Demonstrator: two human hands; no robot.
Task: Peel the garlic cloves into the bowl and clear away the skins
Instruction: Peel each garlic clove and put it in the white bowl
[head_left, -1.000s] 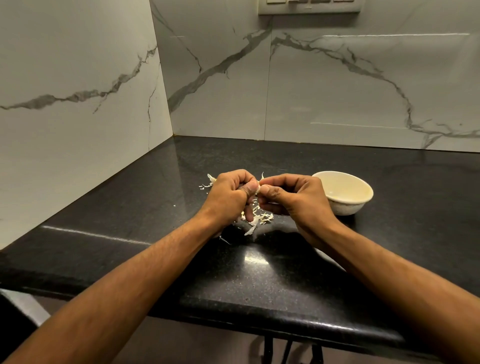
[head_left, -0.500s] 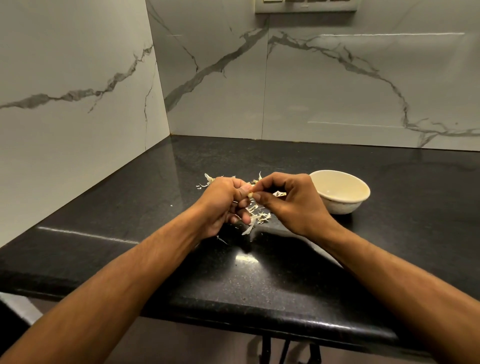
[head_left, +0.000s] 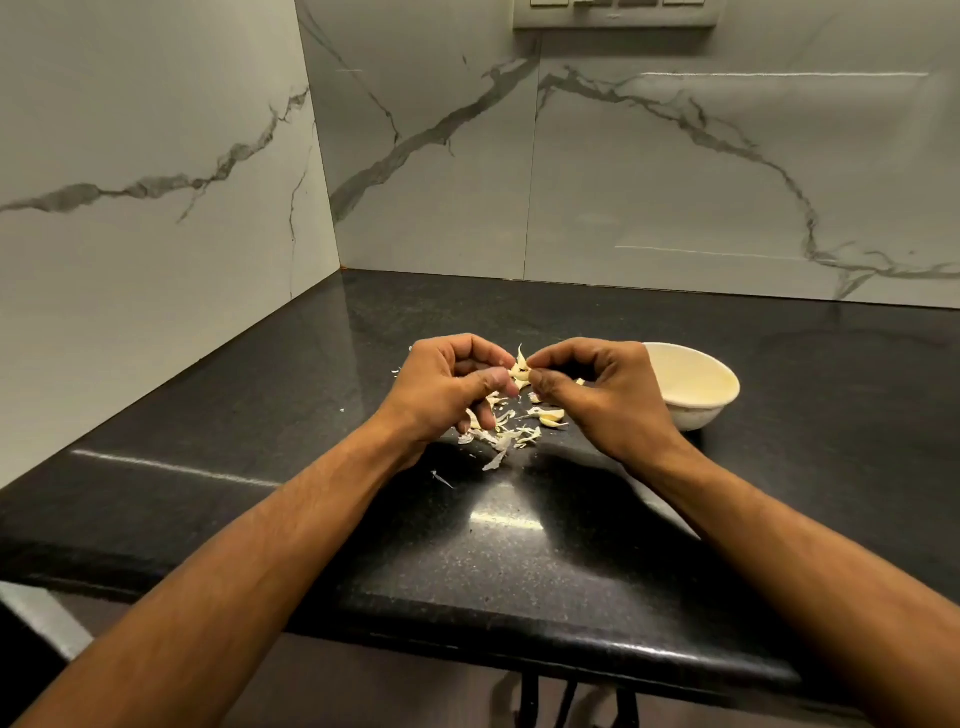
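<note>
A garlic clove (head_left: 520, 370) hangs above the dark surface (head_left: 519, 545), pinched between the left hand (head_left: 449, 387) and the right hand (head_left: 597, 392), each grip curled on it. Loose skins (head_left: 511, 434) lie scattered just below both grips. The cream bowl (head_left: 691, 387) sits just right of the right hand.
</note>
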